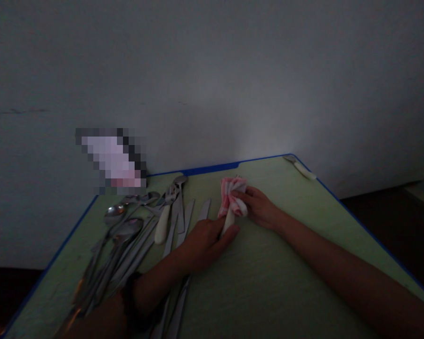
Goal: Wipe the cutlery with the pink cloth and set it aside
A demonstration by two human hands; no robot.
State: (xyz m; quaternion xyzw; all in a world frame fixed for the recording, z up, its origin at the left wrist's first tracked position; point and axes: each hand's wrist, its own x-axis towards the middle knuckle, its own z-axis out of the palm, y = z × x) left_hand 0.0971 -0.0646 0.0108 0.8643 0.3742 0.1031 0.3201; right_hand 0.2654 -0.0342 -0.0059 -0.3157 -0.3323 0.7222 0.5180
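Spoons (129, 228) and knives (204, 208) lie loosely heaped on the left of the bench (286, 282). Left hand (203, 242) grips the pale handle of a utensil (229, 220) at mid-bench. A pink-and-white cloth (229, 193) covers its upper part, pinched by the right hand (259, 205). Pale-handled cutlery (304, 171) rests at the far right corner.

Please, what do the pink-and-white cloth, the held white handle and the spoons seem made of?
Cloth: soft, matte fabric, perhaps cotton; it bunches in folds.
White handle: probably smooth plastic; evenly pale, without visible grain.
Spoons: metal, likely polished steel; grey with bright reflections.
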